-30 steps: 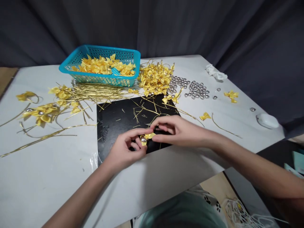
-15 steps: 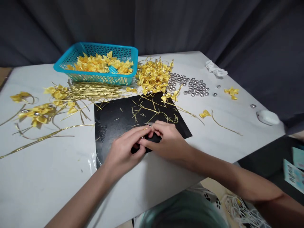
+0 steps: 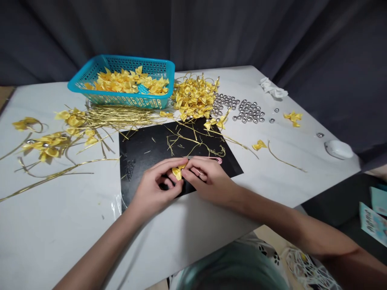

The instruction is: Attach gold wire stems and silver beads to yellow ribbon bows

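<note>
Between my hands, over the black mat [image 3: 142, 149], is a yellow ribbon flower [image 3: 177, 173]. My left hand [image 3: 155, 183] grips it from the left, thumb below and fingers curled over the top. From the other side my right hand [image 3: 208, 177] pinches its right edge between thumb and index finger. The remaining right fingers are curled in, and part of the flower is hidden by the fingertips. Just beyond my right hand lies a tool with a pink handle [image 3: 218, 160], mostly covered. Thin gold wire offcuts [image 3: 196, 141] lie on the mat.
A turquoise basket [image 3: 121, 96] of yellow ribbon pieces stands at the back. Before it lies a bundle of gold wires [image 3: 117, 114]. Finished-looking yellow flowers [image 3: 195, 96] are heaped beside silver beads [image 3: 249, 110]. A white computer mouse [image 3: 339, 149] sits near the right edge.
My left fingers have opened out somewhat, and the yellow flower now shows between my hands. The pink handle has come into sight beyond my right hand.
</note>
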A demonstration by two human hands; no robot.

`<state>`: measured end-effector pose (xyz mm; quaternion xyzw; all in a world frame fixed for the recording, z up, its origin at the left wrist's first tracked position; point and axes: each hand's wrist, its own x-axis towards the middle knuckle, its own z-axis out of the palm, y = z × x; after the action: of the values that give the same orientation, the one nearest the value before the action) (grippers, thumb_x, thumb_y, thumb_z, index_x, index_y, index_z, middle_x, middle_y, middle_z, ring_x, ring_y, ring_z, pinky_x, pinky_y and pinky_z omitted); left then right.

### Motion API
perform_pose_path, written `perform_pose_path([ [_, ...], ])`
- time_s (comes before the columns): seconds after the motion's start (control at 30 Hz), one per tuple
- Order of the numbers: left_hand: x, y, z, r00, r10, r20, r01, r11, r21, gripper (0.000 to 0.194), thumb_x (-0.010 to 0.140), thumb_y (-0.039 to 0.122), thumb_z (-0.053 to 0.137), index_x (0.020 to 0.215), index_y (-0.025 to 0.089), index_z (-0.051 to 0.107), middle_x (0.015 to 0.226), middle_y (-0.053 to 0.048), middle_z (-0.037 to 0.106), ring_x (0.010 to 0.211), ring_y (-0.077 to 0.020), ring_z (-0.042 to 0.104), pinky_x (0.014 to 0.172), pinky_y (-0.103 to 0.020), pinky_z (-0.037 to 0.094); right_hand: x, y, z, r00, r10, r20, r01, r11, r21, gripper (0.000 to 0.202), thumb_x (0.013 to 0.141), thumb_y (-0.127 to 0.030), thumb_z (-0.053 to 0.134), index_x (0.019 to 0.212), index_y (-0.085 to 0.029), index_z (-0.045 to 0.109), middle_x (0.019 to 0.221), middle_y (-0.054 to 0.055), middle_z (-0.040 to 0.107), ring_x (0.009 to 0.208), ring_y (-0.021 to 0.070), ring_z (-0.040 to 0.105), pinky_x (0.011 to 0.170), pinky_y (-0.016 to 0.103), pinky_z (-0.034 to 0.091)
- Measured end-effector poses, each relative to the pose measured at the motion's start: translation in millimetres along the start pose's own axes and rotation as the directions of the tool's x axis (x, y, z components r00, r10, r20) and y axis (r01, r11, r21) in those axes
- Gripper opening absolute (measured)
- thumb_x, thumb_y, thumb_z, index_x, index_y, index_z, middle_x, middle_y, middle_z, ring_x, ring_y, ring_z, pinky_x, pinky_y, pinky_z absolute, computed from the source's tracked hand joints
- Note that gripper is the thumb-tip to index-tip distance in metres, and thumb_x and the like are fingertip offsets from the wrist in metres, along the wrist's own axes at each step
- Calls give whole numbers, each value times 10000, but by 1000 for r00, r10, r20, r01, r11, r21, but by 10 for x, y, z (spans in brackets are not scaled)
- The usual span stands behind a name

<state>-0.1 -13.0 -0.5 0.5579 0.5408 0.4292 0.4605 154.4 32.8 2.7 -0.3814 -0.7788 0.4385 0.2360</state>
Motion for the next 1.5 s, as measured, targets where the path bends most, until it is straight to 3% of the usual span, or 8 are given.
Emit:
perform_pose_path([
  [0.27, 9, 1, -30, 997, 49, -67, -40, 992, 122, 256, 764, 239, 619, 1000, 172, 695, 1114, -86, 673, 963, -183, 588, 709, -242, 483, 29, 32, -3, 986, 147, 84, -157, 978, 140, 250, 865, -259, 371, 654, -157, 458, 628, -13, 423, 606, 103, 376, 571, 243, 287],
  [0.47, 27, -15, -41, 980, -197, -24, 188, 960, -209, 296, 697, 224, 689, 990, 185, 705, 923, -50, 712, 646, -85, 572, 547, -158, 465, 19, 0, -15, 963, 225, 149, -257, 930, 262, 252, 875, -244, 375, 677, -151, 499, 684, -3, 489, 657, 104, 430, 621, 232, 327],
  [0.63, 41, -12, -56, 967, -254, 11, 245, 919, -309, 325, 659, 190, 732, 983, 214, 717, 656, 15, 660, 540, -44, 501, 473, -101, 398, 17, -26, -18, 960, 220, 174, -271, 889, 370, 248, 866, -279, 426, 691, -145, 540, 739, 16, 545, 707, 106, 474, 659, 229, 358],
  [0.83, 25, -43, -53, 966, -257, 31, 251, 897, -363, 308, 652, 170, 749, 947, 257, 732, 604, 37, 631, 530, -31, 481, 485, -87, 386, 20, 19, -8, 951, 252, 181, -306, 861, 405, 196, 831, -267, 478, 688, -141, 523, 630, -22, 447, 540, 64, 352, 493, 203, 254],
  [1.0, 12, -34, -62, 943, -316, 105, 325, 804, -498, 351, 662, 180, 741, 1002, 262, 713, 664, 0, 702, 585, -56, 551, 523, -104, 408, 4, 46, -37, 916, 202, 346, -385, 679, 625, 244, 837, -372, 492, 720, -158, 513, 449, -94, 237, 404, 51, 156, 403, 209, 127],
  [1.13, 16, -13, -75, 939, -322, 119, 336, 797, -502, 358, 665, 168, 732, 1013, 247, 703, 742, -1, 706, 595, -57, 553, 541, -119, 429, -1, 23, -34, 948, 221, 230, -315, 764, 563, 212, 802, -342, 550, 723, -145, 544, 545, -55, 378, 466, 47, 281, 436, 207, 188],
  [1.3, 28, -11, -44, 958, -287, 3, 261, 865, -429, 419, 666, 198, 734, 1076, 219, 649, 963, -13, 659, 639, -62, 565, 587, -157, 471, 8, -19, -26, 955, 238, 176, -296, 792, 533, 171, 795, -266, 527, 679, -140, 530, 678, -16, 490, 597, 61, 419, 547, 204, 310],
  [1.5, 33, 4, -38, 954, -301, -14, 276, 893, -355, 139, 720, 267, 693, 831, 183, 680, 696, 18, 657, 625, -79, 580, 580, -154, 467, 16, -51, -46, 957, 267, 117, -288, 798, 530, 182, 796, -253, 537, 656, -138, 546, 576, -50, 408, 544, 56, 377, 535, 206, 298],
])
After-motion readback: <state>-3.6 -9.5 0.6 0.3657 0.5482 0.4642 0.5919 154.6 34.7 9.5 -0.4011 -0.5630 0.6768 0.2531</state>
